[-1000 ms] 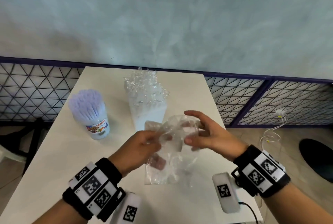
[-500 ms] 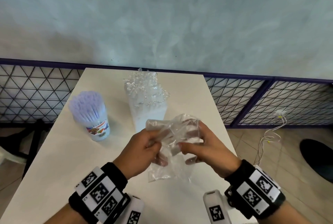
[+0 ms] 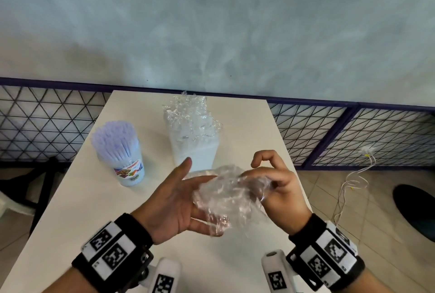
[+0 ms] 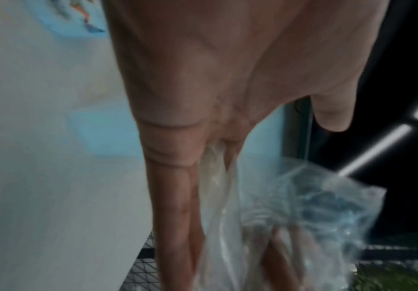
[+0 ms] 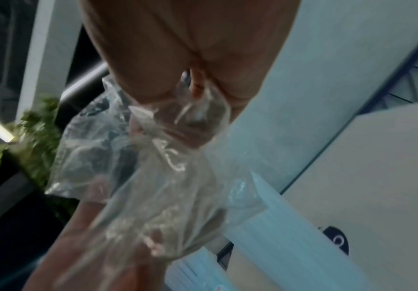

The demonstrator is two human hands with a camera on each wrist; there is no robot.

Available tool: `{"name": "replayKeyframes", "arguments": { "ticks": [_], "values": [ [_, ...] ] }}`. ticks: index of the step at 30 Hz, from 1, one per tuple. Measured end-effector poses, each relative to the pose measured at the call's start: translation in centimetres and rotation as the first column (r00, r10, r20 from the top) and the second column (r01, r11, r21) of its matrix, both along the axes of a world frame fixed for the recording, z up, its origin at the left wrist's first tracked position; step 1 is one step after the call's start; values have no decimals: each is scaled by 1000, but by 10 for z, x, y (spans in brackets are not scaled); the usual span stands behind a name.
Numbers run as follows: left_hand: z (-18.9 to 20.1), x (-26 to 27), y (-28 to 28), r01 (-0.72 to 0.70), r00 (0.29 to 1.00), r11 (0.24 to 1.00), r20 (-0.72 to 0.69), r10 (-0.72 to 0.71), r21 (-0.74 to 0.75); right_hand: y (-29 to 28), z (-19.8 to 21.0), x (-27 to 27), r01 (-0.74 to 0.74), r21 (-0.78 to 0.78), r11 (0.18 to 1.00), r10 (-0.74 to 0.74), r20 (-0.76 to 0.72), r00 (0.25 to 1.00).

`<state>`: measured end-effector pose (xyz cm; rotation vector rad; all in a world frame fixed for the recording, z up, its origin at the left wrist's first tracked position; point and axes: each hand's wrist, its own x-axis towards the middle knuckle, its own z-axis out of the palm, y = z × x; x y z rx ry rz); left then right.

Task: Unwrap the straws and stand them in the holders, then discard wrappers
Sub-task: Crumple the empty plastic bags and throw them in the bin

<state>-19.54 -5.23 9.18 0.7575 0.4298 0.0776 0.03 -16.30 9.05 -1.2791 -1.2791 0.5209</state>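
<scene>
A crumpled clear wrapper [image 3: 229, 195] is held above the near half of the table [image 3: 77, 198], between the two hands. The left hand [image 3: 173, 203] is turned palm up with fingers straight and spread, and the wrapper lies across those fingers [image 3: 200, 178]; no curl round the plastic is seen. The right hand [image 3: 275, 190] is curled over the right end of the wrapper, which is pinched under its thumb and bent fingers, while the forefinger [image 3: 261, 157] is arched clear above it. How many fingers press the plastic is hidden by the film itself.

Both wrist views are blurred. In the left wrist view only the palm, long fingers [image 4: 170, 206] and a smear of wrapper [image 4: 302, 216] are made out. In the right wrist view the wrapper [image 5: 138, 177] is seen bunched below the palm, with the other hand dimly visible through it.

On the far left of the table a round holder [image 3: 128, 168] is stood upright, packed with pale straws [image 3: 114, 138]; its label cannot be read. In the middle, just beyond the hands, a white square holder [image 3: 200, 155] is stood, its mouth filled with crinkled clear plastic [image 3: 191, 119]; what is under it cannot be told, and the holder's near lower edge is covered by the left thumb. Both holders are well apart from each other.

Behind the table a purple rail [image 3: 353, 105] and black mesh [image 3: 353, 137] are seen below a grey wall. On the tiled floor at right a white cable [image 3: 350, 182] is trailed, and a dark round shape [image 3: 416, 210] is cut off by the frame edge. Marker bands [image 3: 108, 251] are worn on both wrists.
</scene>
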Motion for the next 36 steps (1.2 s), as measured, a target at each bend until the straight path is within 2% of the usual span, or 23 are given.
{"name": "replayKeyframes", "arguments": {
  "ticks": [3,5,6,7,8,9,10,12,14,16,17,18,20,21,23,24,26,28,30,31,33,34,36],
  "values": [
    [1,4,-1,-123,984,960,-93,150,254,1,1,1,-53,-13,999,54,310,949],
    [-1,3,1,-190,966,921,-102,237,341,-3,8,11,-131,-179,975,188,356,916],
    [0,2,2,-228,959,907,-77,271,353,-7,10,17,-208,-287,935,284,255,924],
    [1,1,2,-270,950,892,-51,308,362,-11,13,21,-314,-378,871,356,46,933],
    [3,1,1,-307,939,872,-28,343,380,-14,14,21,-433,-399,808,377,-213,901],
    [4,2,0,-336,929,846,-5,371,415,-16,10,20,-505,-383,773,343,-417,842],
    [4,5,-3,-355,918,805,14,397,475,-17,6,17,-519,-358,777,282,-538,794],
    [3,11,-7,-345,889,643,18,457,683,-16,1,6,-457,-357,815,184,-588,788],
    [-3,16,-8,-285,849,403,34,528,869,-11,0,-6,-343,-409,846,80,-538,839],
    [-7,20,-8,-200,821,170,71,567,965,-7,2,-16,-180,-463,868,-20,-394,919],
    [-10,21,-8,-169,822,108,79,565,980,-6,2,-20,-93,-478,873,-47,-272,961],
    [-13,21,-7,-147,823,98,67,564,984,-5,3,-22,5,-485,874,-71,-118,991],
    [-16,18,-5,-118,819,181,-7,574,976,-3,6,-23,164,-442,882,-132,103,986],
    [-15,15,-3,-104,826,262,-64,560,959,-3,7,-20,178,-416,892,-143,115,983],
    [-14,8,0,-82,878,468,-158,451,880,-1,12,-9,75,-387,919,-107,-62,992],
    [-15,5,1,-61,909,530,-172,379,846,0,14,-5,3,-380,925,-67,-155,986],
    [-11,3,-2,-57,944,549,-133,302,834,3,15,-5,-37,-395,918,-37,-178,983],
    [-8,4,-5,-114,950,543,-70,306,832,7,9,-6,84,-409,909,-140,-110,984],
    [-10,5,-4,-216,949,594,22,316,775,12,1,-7,107,-437,893,-206,-184,961],
    [-9,4,-4,-230,954,628,44,297,744,14,-2,-7,14,-451,893,-166,-299,940],
    [-9,0,-2,-223,961,664,46,273,714,16,-7,-5,-262,-433,863,-24,-553,833],
    [-12,-2,0,-220,960,677,34,277,702,16,-9,-4,-365,-417,832,40,-612,790],
    [-9,-7,7,-187,964,699,-6,264,690,17,-11,-5,-404,-428,809,103,-572,813]
  ]
}}
